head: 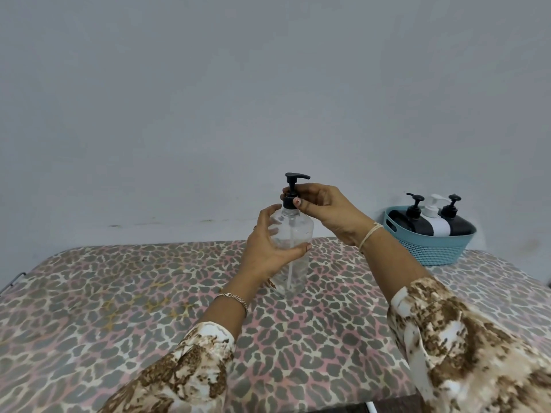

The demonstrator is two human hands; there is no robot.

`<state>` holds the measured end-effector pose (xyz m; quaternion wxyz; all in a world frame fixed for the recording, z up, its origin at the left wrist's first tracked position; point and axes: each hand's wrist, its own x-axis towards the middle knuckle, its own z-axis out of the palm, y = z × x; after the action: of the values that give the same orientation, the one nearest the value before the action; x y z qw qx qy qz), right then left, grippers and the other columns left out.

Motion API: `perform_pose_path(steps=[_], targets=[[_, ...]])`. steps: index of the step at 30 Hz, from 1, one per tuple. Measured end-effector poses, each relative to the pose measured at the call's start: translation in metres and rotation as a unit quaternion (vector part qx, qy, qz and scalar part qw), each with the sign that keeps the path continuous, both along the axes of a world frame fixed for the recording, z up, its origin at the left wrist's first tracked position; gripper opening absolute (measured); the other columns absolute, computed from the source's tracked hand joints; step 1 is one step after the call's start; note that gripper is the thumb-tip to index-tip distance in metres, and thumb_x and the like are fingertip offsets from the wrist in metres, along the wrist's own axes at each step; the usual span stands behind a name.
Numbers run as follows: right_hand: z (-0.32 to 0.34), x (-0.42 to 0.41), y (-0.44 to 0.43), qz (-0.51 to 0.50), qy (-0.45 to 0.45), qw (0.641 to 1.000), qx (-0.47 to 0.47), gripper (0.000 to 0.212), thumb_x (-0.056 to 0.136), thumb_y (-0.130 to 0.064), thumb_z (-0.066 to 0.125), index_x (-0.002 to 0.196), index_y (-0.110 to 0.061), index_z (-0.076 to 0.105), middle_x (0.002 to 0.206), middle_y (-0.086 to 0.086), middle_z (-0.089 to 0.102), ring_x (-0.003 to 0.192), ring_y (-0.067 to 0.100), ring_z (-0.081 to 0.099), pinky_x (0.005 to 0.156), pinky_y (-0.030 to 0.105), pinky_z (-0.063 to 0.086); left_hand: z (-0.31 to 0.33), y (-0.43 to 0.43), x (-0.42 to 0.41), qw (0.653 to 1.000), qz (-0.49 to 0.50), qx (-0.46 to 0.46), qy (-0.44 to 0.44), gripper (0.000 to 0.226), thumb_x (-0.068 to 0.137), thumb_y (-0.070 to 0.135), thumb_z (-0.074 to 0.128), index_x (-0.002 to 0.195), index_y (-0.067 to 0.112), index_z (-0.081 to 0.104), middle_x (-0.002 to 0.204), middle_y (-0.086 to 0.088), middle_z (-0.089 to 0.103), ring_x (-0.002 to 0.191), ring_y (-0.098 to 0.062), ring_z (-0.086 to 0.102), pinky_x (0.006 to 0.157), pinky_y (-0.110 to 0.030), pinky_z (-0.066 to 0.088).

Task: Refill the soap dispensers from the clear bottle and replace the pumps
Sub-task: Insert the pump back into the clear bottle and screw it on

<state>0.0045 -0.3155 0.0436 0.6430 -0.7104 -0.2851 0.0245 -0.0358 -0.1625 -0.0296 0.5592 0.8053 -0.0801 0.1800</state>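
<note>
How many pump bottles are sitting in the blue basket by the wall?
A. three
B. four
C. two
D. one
A: the blue basket holds three pump bottles, a black one, a white one in the middle and another black one, all lying tilted against each other.

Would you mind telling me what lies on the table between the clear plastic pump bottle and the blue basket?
In the head view, only the right forearm crosses above that stretch; the leopard-print tablecloth between the clear plastic pump bottle and blue basket is bare.
</note>
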Motion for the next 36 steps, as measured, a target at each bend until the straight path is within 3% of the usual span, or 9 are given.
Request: perform_pose_path(steps=[3, 6, 8, 11, 14, 22, 28, 33, 36], targets=[[0.000, -0.003, 0.006, -0.087, -0.044, 0.995, -0.009, 0.027, 0.079, -0.008, 0.077, 0.103, -0.005, 0.065, 0.097, 0.004, 0.073, 0.093, 0.012, 0.069, 0.084, 0.025, 0.052, 0.000, 0.000, 0.002, 1.000, -0.002, 0.001, 0.001, 0.088, 0.059, 0.046, 0.087, 0.129, 0.047, 0.034, 0.128, 0.010, 0.052, 0.115, -0.007, 0.052, 0.092, -0.031, 0.051], [-0.004, -0.003, 0.014, -0.175, -0.096, 0.979, -0.039, 0.042, 0.065, -0.020, 0.089, 0.092, -0.006, 0.060, 0.090, 0.007, 0.070, 0.084, 0.016, 0.065, 0.078, 0.028, 0.054, -0.002, 0.000, 0.003, 1.000, -0.002, -0.002, 0.002, 0.090, 0.058, 0.047, 0.087, 0.129, 0.047, 0.032, 0.129, 0.013, 0.050, 0.117, -0.007, 0.051, 0.092, -0.032, 0.052], [-0.007, -0.004, 0.018, -0.191, -0.088, 0.977, -0.038, 0.045, 0.069, -0.029, 0.086, 0.096, -0.009, 0.057, 0.097, 0.010, 0.067, 0.090, 0.015, 0.063, 0.081, 0.028, 0.052, -0.001, 0.000, 0.002, 1.000, 0.000, -0.001, 0.003, 0.089, 0.059, 0.046, 0.087, 0.129, 0.047, 0.031, 0.128, 0.012, 0.049, 0.117, -0.008, 0.051, 0.091, -0.032, 0.052], [-0.009, -0.010, 0.020, -0.140, -0.046, 0.988, -0.035, 0.037, 0.090, -0.040, 0.063, 0.117, -0.013, 0.060, 0.111, -0.003, 0.067, 0.105, 0.003, 0.062, 0.091, 0.021, 0.046, -0.001, 0.000, 0.002, 1.000, 0.000, 0.001, 0.002, 0.087, 0.060, 0.045, 0.087, 0.126, 0.051, 0.031, 0.129, 0.011, 0.050, 0.116, -0.007, 0.051, 0.092, -0.032, 0.051], [-0.012, -0.014, 0.020, -0.102, -0.012, 0.995, 0.018, 0.029, 0.100, -0.024, 0.049, 0.121, -0.008, 0.062, 0.111, 0.000, 0.069, 0.100, 0.000, 0.065, 0.088, 0.013, 0.047, -0.001, -0.001, 0.002, 1.000, 0.003, 0.005, 0.001, 0.087, 0.060, 0.044, 0.087, 0.127, 0.050, 0.032, 0.129, 0.010, 0.051, 0.116, -0.008, 0.051, 0.088, -0.025, 0.050], [-0.016, -0.010, 0.018, -0.253, -0.071, 0.963, 0.064, 0.016, 0.096, -0.025, 0.057, 0.085, -0.021, 0.068, 0.087, -0.002, 0.072, 0.086, 0.012, 0.066, 0.090, 0.040, 0.052, 0.001, -0.001, 0.002, 1.000, 0.005, 0.003, 0.002, 0.085, 0.061, 0.039, 0.088, 0.121, 0.053, 0.030, 0.125, 0.008, 0.052, 0.114, -0.008, 0.052, 0.091, -0.028, 0.049], [-0.019, -0.016, 0.027, -0.160, -0.022, 0.985, 0.060, 0.024, 0.099, -0.014, 0.048, 0.114, -0.007, 0.066, 0.103, -0.004, 0.071, 0.091, -0.004, 0.065, 0.079, 0.008, 0.045, 0.000, -0.002, 0.003, 1.000, 0.011, 0.004, 0.002, 0.086, 0.059, 0.043, 0.088, 0.124, 0.050, 0.033, 0.124, 0.012, 0.053, 0.114, -0.004, 0.052, 0.094, -0.032, 0.051], [-0.021, -0.017, 0.029, -0.283, -0.053, 0.951, 0.110, 0.023, 0.097, -0.018, 0.051, 0.088, -0.012, 0.071, 0.084, -0.005, 0.073, 0.084, 0.006, 0.069, 0.082, 0.023, 0.050, 0.000, -0.001, 0.002, 1.000, 0.005, 0.003, 0.000, 0.086, 0.060, 0.040, 0.088, 0.125, 0.050, 0.032, 0.125, 0.011, 0.053, 0.115, -0.006, 0.051, 0.093, -0.030, 0.049], [-0.020, -0.016, 0.028, -0.285, -0.063, 0.952, 0.089, 0.016, 0.096, -0.020, 0.054, 0.095, -0.012, 0.068, 0.090, -0.006, 0.071, 0.090, 0.007, 0.066, 0.084, 0.026, 0.049, 0.001, -0.001, 0.002, 1.000, 0.006, 0.008, 0.001, 0.087, 0.060, 0.040, 0.088, 0.128, 0.046, 0.033, 0.127, 0.010, 0.052, 0.115, -0.007, 0.051, 0.092, -0.027, 0.047]])
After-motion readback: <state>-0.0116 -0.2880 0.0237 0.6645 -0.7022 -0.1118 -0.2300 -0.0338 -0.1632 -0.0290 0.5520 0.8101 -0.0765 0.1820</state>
